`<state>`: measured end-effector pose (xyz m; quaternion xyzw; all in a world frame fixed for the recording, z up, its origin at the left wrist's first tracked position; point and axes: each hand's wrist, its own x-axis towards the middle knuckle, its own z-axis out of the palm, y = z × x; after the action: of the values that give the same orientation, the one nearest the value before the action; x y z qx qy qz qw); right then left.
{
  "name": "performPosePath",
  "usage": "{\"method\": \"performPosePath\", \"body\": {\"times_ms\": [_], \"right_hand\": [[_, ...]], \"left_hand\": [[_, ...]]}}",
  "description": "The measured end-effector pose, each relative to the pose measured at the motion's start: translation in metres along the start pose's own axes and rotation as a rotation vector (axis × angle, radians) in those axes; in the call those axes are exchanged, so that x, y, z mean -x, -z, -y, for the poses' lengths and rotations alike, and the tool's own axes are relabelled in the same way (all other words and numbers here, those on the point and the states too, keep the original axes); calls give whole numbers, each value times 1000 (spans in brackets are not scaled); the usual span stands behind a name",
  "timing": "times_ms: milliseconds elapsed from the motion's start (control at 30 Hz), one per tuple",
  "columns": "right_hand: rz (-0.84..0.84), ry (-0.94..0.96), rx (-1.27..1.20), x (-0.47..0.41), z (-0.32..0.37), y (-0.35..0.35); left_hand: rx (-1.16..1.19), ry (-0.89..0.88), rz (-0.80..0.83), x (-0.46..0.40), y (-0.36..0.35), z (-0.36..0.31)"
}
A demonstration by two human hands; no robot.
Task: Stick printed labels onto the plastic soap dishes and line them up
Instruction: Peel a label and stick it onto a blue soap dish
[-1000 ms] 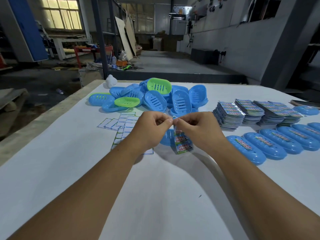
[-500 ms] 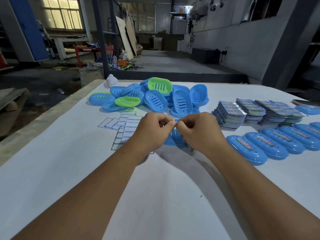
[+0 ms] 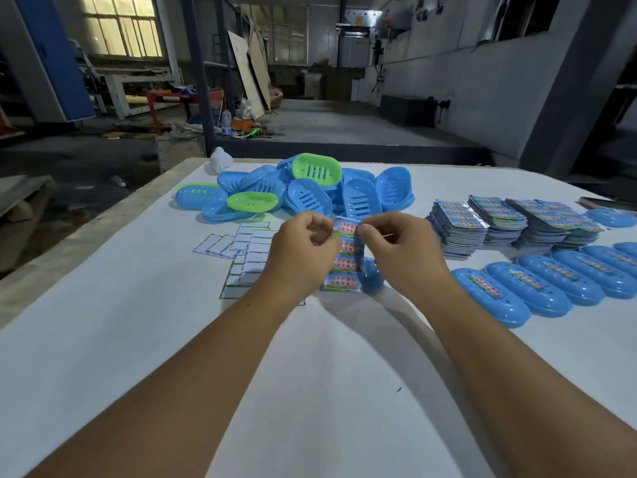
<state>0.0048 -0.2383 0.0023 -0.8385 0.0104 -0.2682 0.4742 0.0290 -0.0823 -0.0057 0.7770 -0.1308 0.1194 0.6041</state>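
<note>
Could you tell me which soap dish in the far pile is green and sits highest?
The green dish on top of the pile, hollow side and slots facing the camera. The other fully green dish lies lower at the pile's front left; the rest around them are mostly blue.

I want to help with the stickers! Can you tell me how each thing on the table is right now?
Left hand: pinching the label strip's top.
Right hand: pinching the same strip's top.
Printed colourful label strip: held up, hanging down.
Blue plastic soap dish under the strip: mostly hidden.
Row of blue oval soap dishes: labelled, lined up.
Heap of blue and green soap dishes: jumbled.
Stacks of printed labels: piled.
Blank white backing sheets: lying flat.
</note>
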Motion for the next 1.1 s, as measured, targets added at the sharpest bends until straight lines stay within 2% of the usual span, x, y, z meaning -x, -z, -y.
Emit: {"method": "performPosePath", "body": {"times_ms": [67,200,300,500,600,733,833,900,1000,1100], "right_hand": [[-28,-97,-85,-4,-2,6],[150,-220,-316,-1,4,9],[205,-245,-424,0,9,8],[207,-242,-390,1,10,6],[237,-259,-304,3,9,6],[217,-268,-360,4,12,9],[247,-236,-303,5,11,10],[252,-243,-301,5,11,9],[172,-320,-444,3,14,9],[101,-424,-609,1,16,7]], "left_hand": [[98,66,-11,-3,4,-3],[262,151,-24,-3,6,-8],[279,160,-32,-2,7,-9],[186,114,-38,-5,7,-5],[72,11,-32,-6,8,-3],[-32,-103,55,-3,9,-1],[-48,-133,134,0,8,-1],[-24,-95,59,-2,9,-1],[30,35,-95,-6,11,-3],[308,275,-37,-8,9,-8]]}}
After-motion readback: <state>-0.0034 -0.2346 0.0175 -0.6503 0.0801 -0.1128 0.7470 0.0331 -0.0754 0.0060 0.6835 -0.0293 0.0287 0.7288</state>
